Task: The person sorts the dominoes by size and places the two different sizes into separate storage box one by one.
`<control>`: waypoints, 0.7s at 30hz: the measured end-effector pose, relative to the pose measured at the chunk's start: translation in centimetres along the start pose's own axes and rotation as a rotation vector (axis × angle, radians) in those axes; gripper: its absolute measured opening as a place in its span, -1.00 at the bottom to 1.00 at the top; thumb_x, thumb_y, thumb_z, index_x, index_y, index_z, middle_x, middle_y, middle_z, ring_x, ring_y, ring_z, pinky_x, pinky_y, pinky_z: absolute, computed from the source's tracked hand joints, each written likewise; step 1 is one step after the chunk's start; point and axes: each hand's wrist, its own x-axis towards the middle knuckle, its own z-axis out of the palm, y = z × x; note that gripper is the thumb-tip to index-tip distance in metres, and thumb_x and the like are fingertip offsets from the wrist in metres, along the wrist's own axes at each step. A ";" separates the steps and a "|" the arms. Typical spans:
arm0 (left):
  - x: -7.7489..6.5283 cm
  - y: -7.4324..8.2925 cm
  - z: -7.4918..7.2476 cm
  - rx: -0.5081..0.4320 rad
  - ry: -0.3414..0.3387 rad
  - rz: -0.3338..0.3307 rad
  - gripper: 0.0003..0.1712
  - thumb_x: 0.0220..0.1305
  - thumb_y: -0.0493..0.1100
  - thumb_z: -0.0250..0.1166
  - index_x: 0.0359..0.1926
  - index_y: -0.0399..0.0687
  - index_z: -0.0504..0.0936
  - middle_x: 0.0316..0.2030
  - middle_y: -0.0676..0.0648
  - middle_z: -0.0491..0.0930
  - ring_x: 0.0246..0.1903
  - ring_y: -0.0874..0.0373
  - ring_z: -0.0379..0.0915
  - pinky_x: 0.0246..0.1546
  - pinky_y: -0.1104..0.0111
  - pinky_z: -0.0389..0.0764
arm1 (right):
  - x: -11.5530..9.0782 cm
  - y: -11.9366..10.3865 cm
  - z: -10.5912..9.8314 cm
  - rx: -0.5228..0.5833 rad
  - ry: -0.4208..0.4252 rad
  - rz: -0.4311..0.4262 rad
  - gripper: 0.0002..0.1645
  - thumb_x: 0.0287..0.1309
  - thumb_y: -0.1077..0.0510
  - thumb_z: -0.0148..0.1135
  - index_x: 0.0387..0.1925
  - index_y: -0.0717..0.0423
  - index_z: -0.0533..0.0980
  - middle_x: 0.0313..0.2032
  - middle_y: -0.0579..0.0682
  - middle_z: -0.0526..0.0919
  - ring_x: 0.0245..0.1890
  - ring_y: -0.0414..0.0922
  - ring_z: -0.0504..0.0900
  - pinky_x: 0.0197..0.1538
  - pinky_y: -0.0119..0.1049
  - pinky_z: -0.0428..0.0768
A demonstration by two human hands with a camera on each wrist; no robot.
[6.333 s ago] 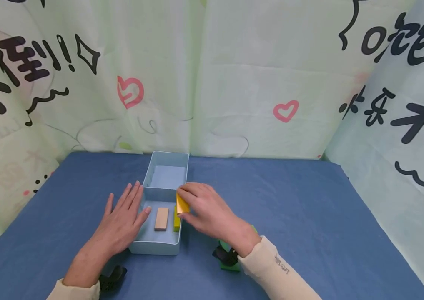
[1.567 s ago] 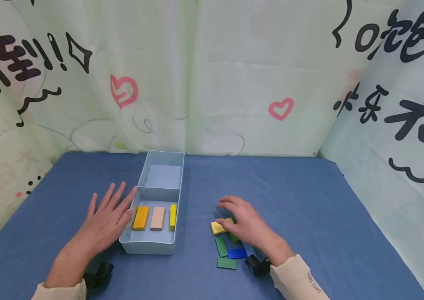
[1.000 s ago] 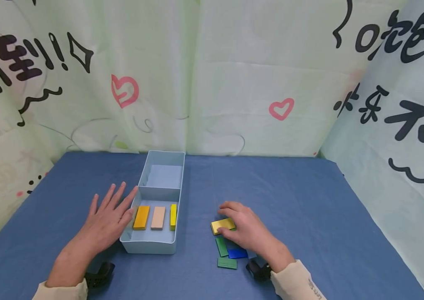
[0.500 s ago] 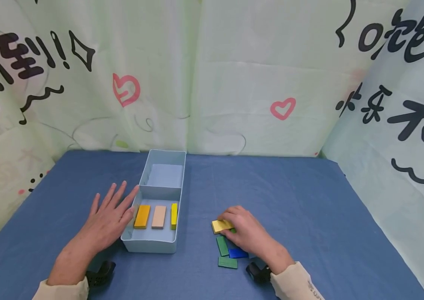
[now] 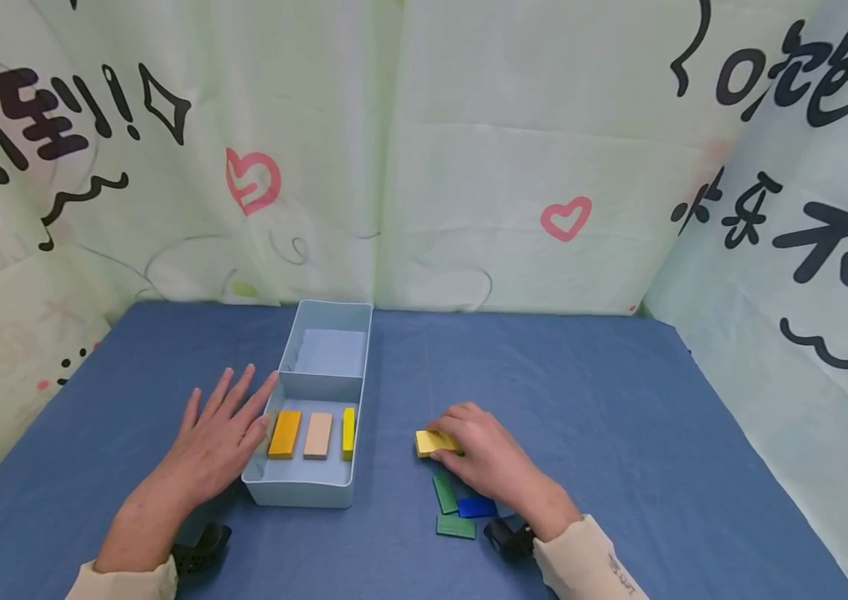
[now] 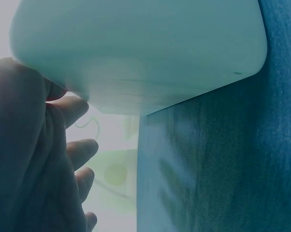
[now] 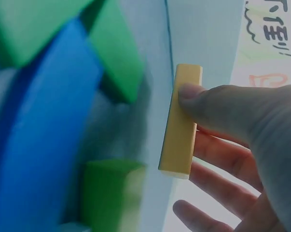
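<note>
My right hand (image 5: 482,454) pinches a pale yellow block (image 5: 434,443) between thumb and fingers, right of the box. The right wrist view shows the thumb on one face of this block (image 7: 180,133), apart from the other blocks. Spread and straight, my left hand (image 5: 215,443) rests against the left side of the light blue two-compartment box (image 5: 303,494). Its near compartment holds an orange block (image 5: 284,434), a pinkish wooden block (image 5: 318,436) and a bright yellow block (image 5: 348,433) on edge by the right wall. The left wrist view shows the box's outer wall (image 6: 140,53) beside the fingers.
Below my right hand lie a green block (image 5: 444,493), another green block (image 5: 456,527) and a blue block (image 5: 477,507). A lighter green block (image 7: 106,193) shows in the right wrist view. Behind the blue tabletop (image 5: 559,375) hangs a printed curtain (image 5: 469,167).
My right hand put the orange block into the near compartment, came back to the pile and took hold of the pale yellow block, shifting it slightly left and away. The left hand stays at the box.
</note>
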 end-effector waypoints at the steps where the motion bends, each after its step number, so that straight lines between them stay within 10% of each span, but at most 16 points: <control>1: 0.0 0.0 0.0 0.000 0.000 0.001 -0.31 0.55 0.08 -0.11 0.59 0.17 -0.04 0.57 -0.26 -0.17 0.54 -0.31 -0.41 0.38 -0.36 -0.43 | 0.1 -0.1 -0.1 0.000 0.009 -0.008 -0.70 0.15 0.07 0.42 -0.06 -0.01 0.68 -0.11 -0.10 0.70 -0.05 -0.13 0.59 0.00 -0.16 0.62; 21: 0.0 -0.1 0.0 -0.007 0.001 0.015 -0.31 0.56 0.11 -0.12 0.59 0.19 -0.06 0.58 -0.24 -0.16 0.54 -0.31 -0.40 0.38 -0.37 -0.42 | 3.6 -4.3 -2.9 -0.007 0.103 -0.140 -0.70 0.11 0.09 0.46 -0.09 0.02 0.69 -0.13 -0.12 0.71 -0.05 -0.13 0.59 -0.01 -0.22 0.62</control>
